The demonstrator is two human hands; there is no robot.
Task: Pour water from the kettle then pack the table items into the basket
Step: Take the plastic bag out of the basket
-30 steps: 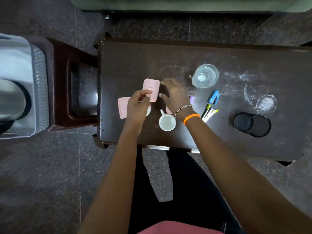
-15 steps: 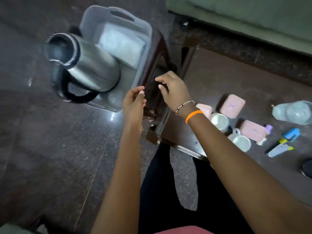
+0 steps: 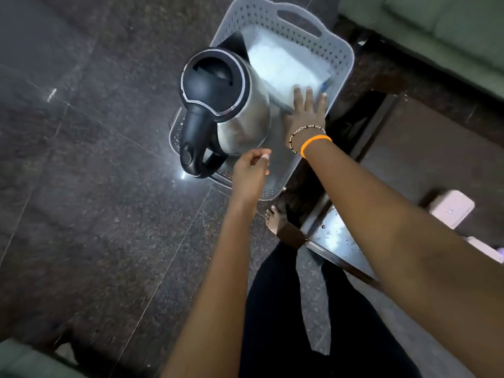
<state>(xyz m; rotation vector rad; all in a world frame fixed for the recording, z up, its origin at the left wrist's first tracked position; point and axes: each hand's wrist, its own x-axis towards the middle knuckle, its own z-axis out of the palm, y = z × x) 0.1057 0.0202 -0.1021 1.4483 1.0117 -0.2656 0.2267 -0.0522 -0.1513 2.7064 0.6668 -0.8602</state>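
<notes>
**Steel kettle sits in the basket with both your hands closing in**

Steel-bodied, black-lidded, the kettle (image 3: 221, 110) stands upright inside the grey perforated basket (image 3: 338, 47), its black handle (image 3: 195, 148) turned toward you. Your left hand (image 3: 249, 173) hovers just beside that handle, fingers (image 3: 261, 156) loosely curled and holding nothing. Your right hand (image 3: 306, 113) is spread flat, fingers (image 3: 309, 95) splayed, resting on or just over the white packet (image 3: 283, 64) that lies in the basket beyond the kettle; whether it presses down or only hovers cannot be told. It grips nothing.

From here the likely step is lifting the kettle out to pour. The risks, as I judge them:

- The kettle base is close against the white packet, right beside your right fingers. Drag it out sideways and the packet may come along.
- The basket is perched on a dark stool (image 3: 362, 124) close to the table (image 3: 436, 170); a one-handed tug on the handle could slide the basket toward the floor (image 3: 95, 186) on your left.
- A pink box (image 3: 451, 208) waits on the table, well behind your right wrist; a sweeping elbow could knock it.
</notes>
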